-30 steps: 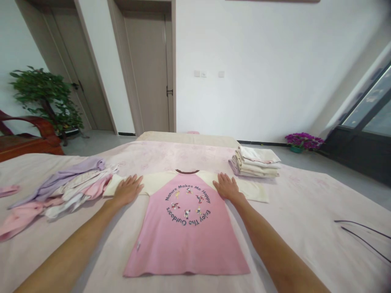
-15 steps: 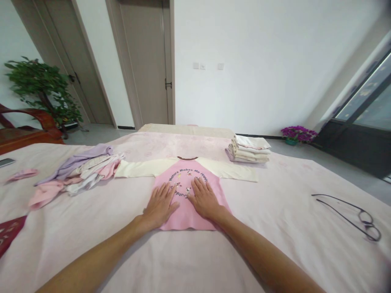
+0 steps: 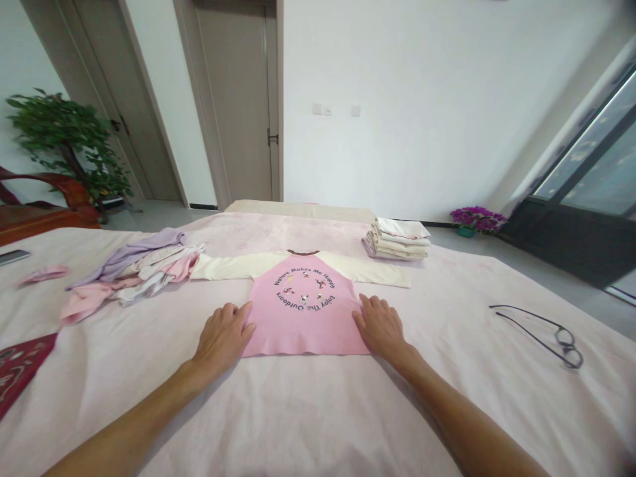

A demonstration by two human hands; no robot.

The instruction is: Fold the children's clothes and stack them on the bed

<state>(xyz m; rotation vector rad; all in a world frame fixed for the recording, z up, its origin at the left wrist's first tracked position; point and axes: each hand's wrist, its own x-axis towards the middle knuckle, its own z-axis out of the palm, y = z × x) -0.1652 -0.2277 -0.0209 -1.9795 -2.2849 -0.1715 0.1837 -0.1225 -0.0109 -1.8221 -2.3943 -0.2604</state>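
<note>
A child's pink long-sleeved shirt (image 3: 303,331) with cream sleeves and a dark collar lies spread flat, printed front up. The collar points away from me and both sleeves stretch out sideways. At the shirt's left side edge rests my left hand (image 3: 222,333), its slightly bent fingers and thumb apart, fingertips touching the fabric. My right hand (image 3: 382,324) is on the opposite side edge in much the same pose, thumb on the pink cloth. Neither hand lifts the fabric.
Left of the shirt lies a loose heap of clothes (image 3: 134,268). A folded stack (image 3: 397,242) sits at the far right. Eyeglasses (image 3: 546,334) lie to the right, a dark red printed item (image 3: 24,371) and a phone (image 3: 14,256) to the left, all on a pale pink cover (image 3: 298,424).
Both hands have slid outward from the middle of the shirt's front to its two side edges. The full round print now shows. The view has shifted slightly.
</note>
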